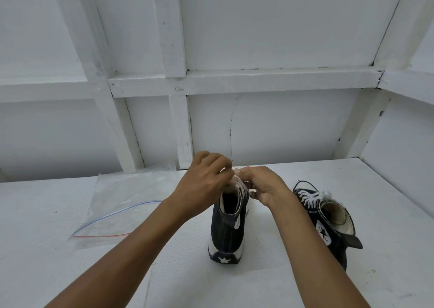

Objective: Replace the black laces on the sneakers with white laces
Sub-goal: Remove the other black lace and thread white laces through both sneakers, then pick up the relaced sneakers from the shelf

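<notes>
- The far-right sneaker [328,223] lies on the counter [387,213], already wearing tied white laces [314,198].
- Left hand [206,178] and right hand [265,185], fingers curled, pinch the white lace [238,183] atop the middle sneaker [226,235].
- Probably only the final tie remains.

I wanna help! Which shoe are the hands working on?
The middle sneaker, heel toward camera: left hand and right hand hold its laces. The right sneaker sits apart.
</notes>
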A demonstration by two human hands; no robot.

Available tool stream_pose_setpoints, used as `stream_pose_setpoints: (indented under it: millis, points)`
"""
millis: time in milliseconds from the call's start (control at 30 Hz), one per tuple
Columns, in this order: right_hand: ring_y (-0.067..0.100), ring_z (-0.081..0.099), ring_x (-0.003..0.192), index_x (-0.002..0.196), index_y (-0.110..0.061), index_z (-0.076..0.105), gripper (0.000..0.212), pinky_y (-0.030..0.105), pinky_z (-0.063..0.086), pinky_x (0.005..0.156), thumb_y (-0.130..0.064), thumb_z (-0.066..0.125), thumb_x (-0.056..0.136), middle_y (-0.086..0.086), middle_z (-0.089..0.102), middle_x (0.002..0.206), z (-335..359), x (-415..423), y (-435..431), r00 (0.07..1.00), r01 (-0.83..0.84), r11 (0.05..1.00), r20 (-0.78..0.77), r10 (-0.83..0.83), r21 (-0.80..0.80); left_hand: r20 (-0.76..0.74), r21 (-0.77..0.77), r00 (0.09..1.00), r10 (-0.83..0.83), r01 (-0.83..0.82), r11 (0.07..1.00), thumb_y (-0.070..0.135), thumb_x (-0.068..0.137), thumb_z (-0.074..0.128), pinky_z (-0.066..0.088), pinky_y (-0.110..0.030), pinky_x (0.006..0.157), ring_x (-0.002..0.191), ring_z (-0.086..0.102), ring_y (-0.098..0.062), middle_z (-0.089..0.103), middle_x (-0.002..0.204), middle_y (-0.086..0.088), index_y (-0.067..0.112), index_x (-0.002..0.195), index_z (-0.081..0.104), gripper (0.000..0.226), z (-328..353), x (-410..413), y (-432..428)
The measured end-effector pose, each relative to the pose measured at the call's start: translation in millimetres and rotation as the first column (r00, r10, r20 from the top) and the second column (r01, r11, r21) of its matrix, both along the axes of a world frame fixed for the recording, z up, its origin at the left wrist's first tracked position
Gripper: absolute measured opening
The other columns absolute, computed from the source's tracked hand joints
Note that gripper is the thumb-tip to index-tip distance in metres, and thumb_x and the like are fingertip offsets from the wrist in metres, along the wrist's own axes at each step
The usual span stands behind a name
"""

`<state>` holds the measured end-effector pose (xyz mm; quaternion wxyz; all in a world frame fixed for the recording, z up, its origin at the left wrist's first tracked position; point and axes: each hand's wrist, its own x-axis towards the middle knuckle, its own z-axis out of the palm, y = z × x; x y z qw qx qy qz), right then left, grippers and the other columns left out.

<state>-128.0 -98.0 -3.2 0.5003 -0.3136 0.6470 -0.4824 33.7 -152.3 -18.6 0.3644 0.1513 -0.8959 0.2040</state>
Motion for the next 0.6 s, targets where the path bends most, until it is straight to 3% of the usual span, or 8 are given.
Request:
stream_pose_setpoints:
  millis: [100, 233, 333, 433, 500, 600]
  points:
    - [0.015, 0.051, 0.063, 0.073, -0.007, 0.058, 0.017, 0.020, 0.037, 0.048, -0.009, 0.061, 0.090, 0.008, 0.059, 0.078, -4.8, -0.5, -2.8, 0.989, 0.064, 0.998, -0.135, -0.062, 0.005, -0.034, 0.103, 0.999, 0.015, -0.011, 0.995, 0.025, 0.093, 0.060, 0.034, -0.037, 0.089, 0.095, 0.056, -0.021, 0.063, 0.093, -0.001, 0.013, 0.077, 0.061, 0.020, -7.0, 6.3, 7.3]
    - [0.015, 0.045, 0.061, 0.081, -0.007, 0.058, 0.011, 0.026, 0.031, 0.053, -0.012, 0.060, 0.090, 0.010, 0.057, 0.078, -7.0, 7.4, -8.2, 0.973, 0.039, 0.999, -0.228, -0.036, 0.008, -0.080, 0.206, 0.995, 0.051, -0.034, 0.978, 0.033, 0.091, 0.054, 0.033, -0.035, 0.088, 0.096, 0.055, -0.018, 0.064, 0.091, 0.002, 0.015, 0.077, 0.061, 0.025, -9.8, 13.9, 16.5]
    - [0.015, 0.049, 0.062, 0.086, -0.001, 0.064, 0.013, 0.025, 0.034, 0.053, -0.014, 0.062, 0.090, 0.009, 0.059, 0.077, -8.1, 11.8, -11.7, 0.968, 0.041, 0.999, -0.249, -0.041, -0.008, -0.071, 0.266, 0.994, 0.089, -0.067, 0.962, 0.035, 0.089, 0.051, 0.032, -0.034, 0.084, 0.095, 0.057, -0.021, 0.064, 0.091, 0.002, 0.015, 0.078, 0.060, 0.025, -10.2, 17.8, 21.3]
    - [0.014, 0.049, 0.057, 0.077, -0.005, 0.060, 0.016, 0.021, 0.037, 0.048, -0.013, 0.062, 0.090, 0.005, 0.057, 0.068, -10.4, 12.3, -8.6, 0.968, 0.030, 1.000, -0.248, -0.030, -0.003, -0.056, 0.349, 0.992, 0.116, -0.090, 0.933, 0.037, 0.089, 0.051, 0.035, -0.034, 0.084, 0.096, 0.053, -0.018, 0.063, 0.092, 0.002, 0.015, 0.079, 0.060, 0.025, -11.9, 20.0, 26.7]
    - [0.011, 0.049, 0.055, 0.073, -0.006, 0.059, 0.020, 0.016, 0.037, 0.044, -0.013, 0.063, 0.091, 0.002, 0.056, 0.063, -11.7, 10.1, -4.4, 0.972, 0.020, 1.000, -0.232, -0.025, -0.025, -0.045, 0.489, 0.990, 0.132, -0.093, 0.867, 0.036, 0.092, 0.057, 0.034, -0.032, 0.085, 0.095, 0.051, -0.015, 0.060, 0.093, 0.006, 0.018, 0.082, 0.058, 0.021, -11.3, 20.5, 28.3]
    - [0.008, 0.050, 0.059, 0.078, -0.007, 0.063, 0.017, 0.017, 0.037, 0.050, -0.016, 0.065, 0.092, -0.001, 0.059, 0.068, -11.8, 6.3, 4.7, 0.968, 0.009, 0.999, -0.251, -0.023, -0.054, -0.044, 0.754, 0.987, 0.156, -0.069, 0.653, 0.032, 0.095, 0.064, 0.036, -0.022, 0.080, 0.086, 0.052, -0.001, 0.054, 0.092, 0.015, 0.025, 0.086, 0.053, 0.016, -5.7, 23.4, 29.3]
